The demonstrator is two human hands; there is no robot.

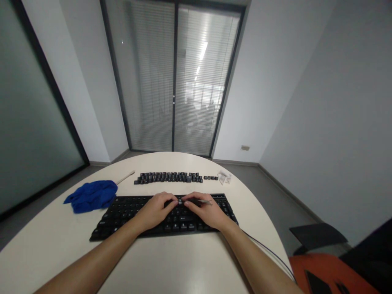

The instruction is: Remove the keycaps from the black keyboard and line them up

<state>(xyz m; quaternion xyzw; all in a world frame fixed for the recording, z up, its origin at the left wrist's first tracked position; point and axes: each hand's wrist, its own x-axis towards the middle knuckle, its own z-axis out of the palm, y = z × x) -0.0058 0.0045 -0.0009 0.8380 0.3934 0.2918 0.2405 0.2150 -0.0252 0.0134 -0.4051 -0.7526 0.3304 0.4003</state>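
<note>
A black keyboard [122, 210] lies across the round table, and both hands rest over its middle. My left hand [157, 210] is closed, thumb and index finger pinched at a small dark keycap [180, 201] just above the keys. From the other side my right hand [205, 210] has its fingertips at the same spot. A thin dark tool with a pale metallic end [202, 201] lies in the right hand, its end pointing right; its exact kind is unclear. Behind the keyboard, loose black keycaps [167, 177] stand in rows, with several more [211, 178] to their right.
A crumpled blue cloth [94, 196] lies left of the keyboard, beside a pale stick with a rounded tip [126, 176]. Crumpled whitish material [224, 177] sits at the back right. The cable [269, 250] runs off the right table edge, near an orange chair [330, 271].
</note>
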